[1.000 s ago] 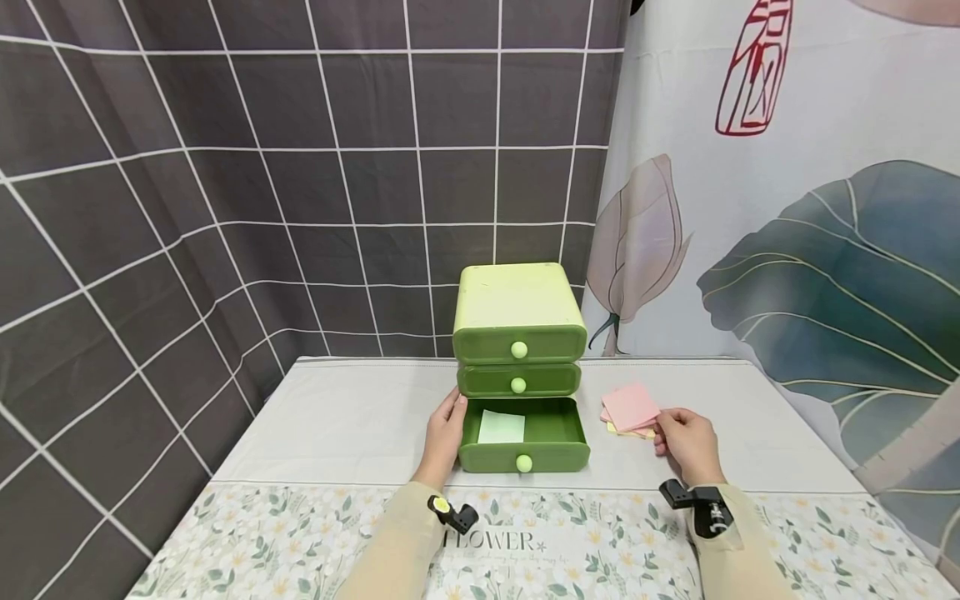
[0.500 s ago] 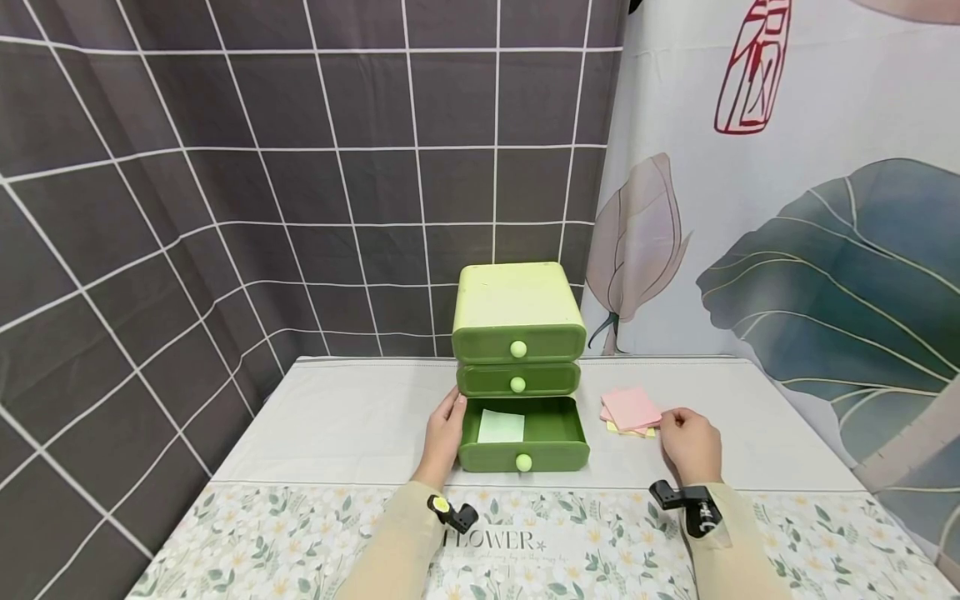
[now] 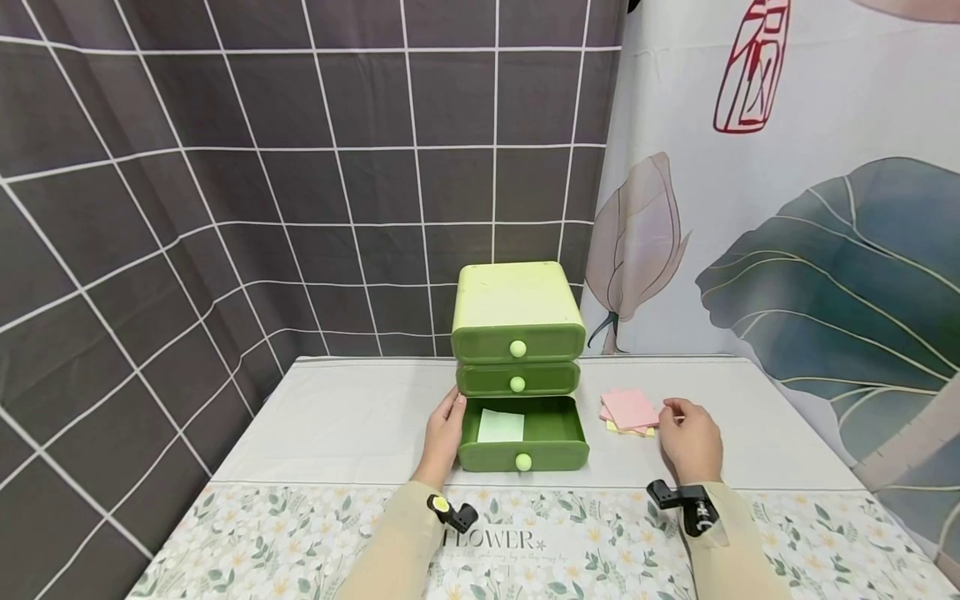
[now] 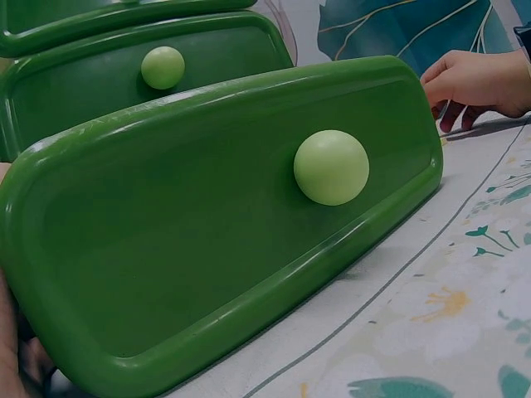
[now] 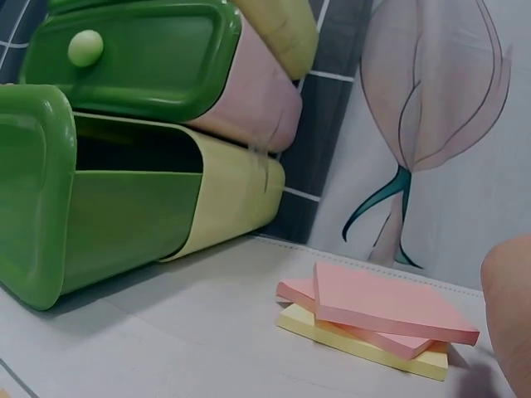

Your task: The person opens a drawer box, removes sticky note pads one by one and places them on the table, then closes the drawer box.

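A small drawer unit with a pale yellow-green top and green drawer fronts stands on the table. Its bottom drawer is pulled out, with a pale green sticky note pad lying inside at the left. My left hand rests along the unit's left side, its fingers reaching back beside the drawer. To the right, pink sticky note pads lie stacked over a yellow pad. Beside the stack's right edge is my right hand, fingers loosely bent, nothing visible in its grasp.
The middle drawer and top drawer are pushed in. A white and floral cloth covers the table. Behind it hang a dark grid curtain and a white curtain with leaf prints.
My right hand has shifted slightly right, its fingertips coming off the edge of the pink pads. The left hand, the drawers and the pads stay about where they were.
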A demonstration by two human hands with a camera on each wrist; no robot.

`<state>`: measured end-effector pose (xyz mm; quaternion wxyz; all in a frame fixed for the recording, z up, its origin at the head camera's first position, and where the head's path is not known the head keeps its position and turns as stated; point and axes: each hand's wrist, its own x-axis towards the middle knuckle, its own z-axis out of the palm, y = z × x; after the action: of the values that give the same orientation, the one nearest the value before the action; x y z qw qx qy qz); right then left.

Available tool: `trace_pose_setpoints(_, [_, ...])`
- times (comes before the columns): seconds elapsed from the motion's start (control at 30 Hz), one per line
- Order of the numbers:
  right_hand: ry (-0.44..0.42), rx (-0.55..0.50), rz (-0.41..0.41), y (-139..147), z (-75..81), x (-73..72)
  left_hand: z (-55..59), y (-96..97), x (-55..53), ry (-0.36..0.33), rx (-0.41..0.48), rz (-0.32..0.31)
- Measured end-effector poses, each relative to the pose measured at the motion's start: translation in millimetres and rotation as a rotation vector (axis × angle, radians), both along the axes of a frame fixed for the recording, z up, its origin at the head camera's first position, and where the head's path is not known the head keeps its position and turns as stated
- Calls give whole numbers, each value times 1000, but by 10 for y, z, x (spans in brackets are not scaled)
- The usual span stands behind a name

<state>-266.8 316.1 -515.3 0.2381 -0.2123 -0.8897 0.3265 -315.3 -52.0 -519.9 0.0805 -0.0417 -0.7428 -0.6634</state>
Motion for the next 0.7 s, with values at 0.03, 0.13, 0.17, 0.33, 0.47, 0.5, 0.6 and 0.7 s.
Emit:
trace_pose_setpoints(0.03, [6,2,2,0,-1,-7,2,1,3,1,-1,1])
trace_pose_setpoints(0.13, [15,2,9,-14,0,-13,8,3,7,7,-3,6])
trace_pose_setpoints(0.17, [21,3,14,-18,2,-14,9,3,9,6,-2,7])
trace_pose_setpoints(0.33, [73,20,60,-49,29,-13,10,2,11,3,-4,4])
trace_pose_setpoints(0.47, [130,43,108,-96,67,-20,-1,1,9,-6,3,6])
trace_pose_setpoints(0.5, [146,49,121,-113,78,-21,-7,1,8,-3,3,6])
trace_pose_setpoints(0.6, [196,79,172,-180,104,-29,-2,0,12,-3,7,8])
trace_pose_setpoints(0.7, [277,125,273,-267,151,-33,7,2,14,-2,7,7])
